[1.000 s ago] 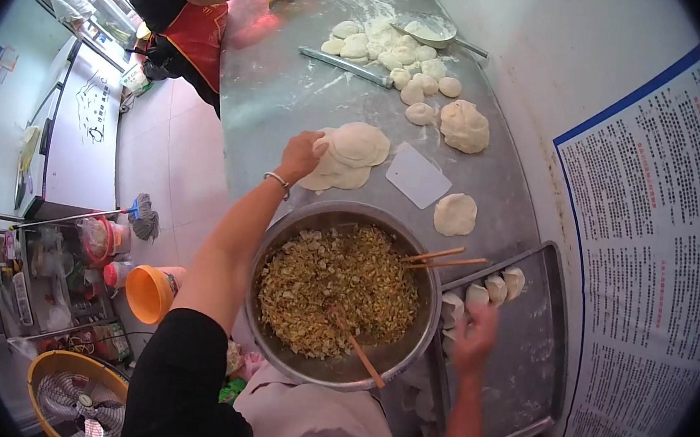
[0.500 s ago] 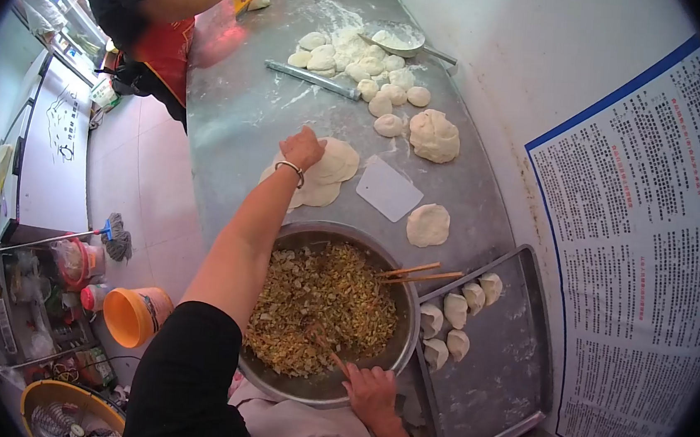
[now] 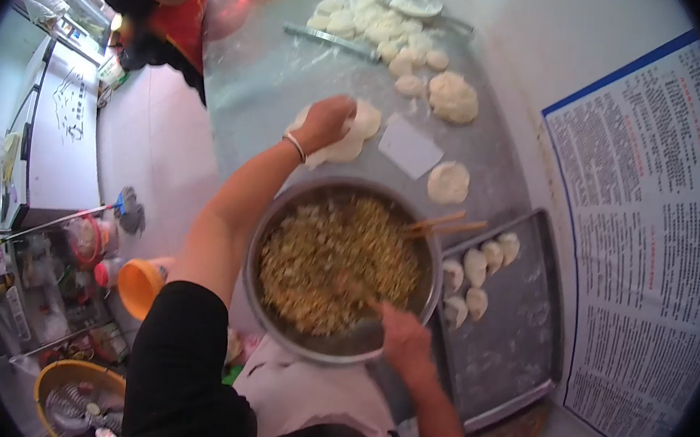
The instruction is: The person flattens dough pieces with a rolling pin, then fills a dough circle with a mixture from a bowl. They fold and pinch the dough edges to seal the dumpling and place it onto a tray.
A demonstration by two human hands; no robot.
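My left hand (image 3: 329, 123), with a bangle at the wrist, is over the flat dough wrappers (image 3: 360, 132) on the metal table; its fingers are curled, and whether they pinch a wrapper is hidden. My right hand (image 3: 403, 335) is closed on a wooden stick-like tool (image 3: 375, 306) whose far end is in the filling (image 3: 330, 258). The filling lies in a large steel bowl (image 3: 254, 302) in front of me. A pair of chopsticks (image 3: 448, 222) rests on the bowl's right rim.
A tray (image 3: 509, 399) with several filled dumplings (image 3: 475, 267) is at the right. A white scraper (image 3: 410, 147), dough pieces (image 3: 453, 97), a rolling pin (image 3: 332, 41) and a floury scoop (image 3: 416, 5) lie on the table (image 3: 244, 101). Another person (image 3: 173, 3) stands at the far left.
The whole view has shifted, so the bowl and tray sit higher in it. My left hand has moved to the right over the wrappers. My right hand still holds the tool, now nearer the bowl's right side.
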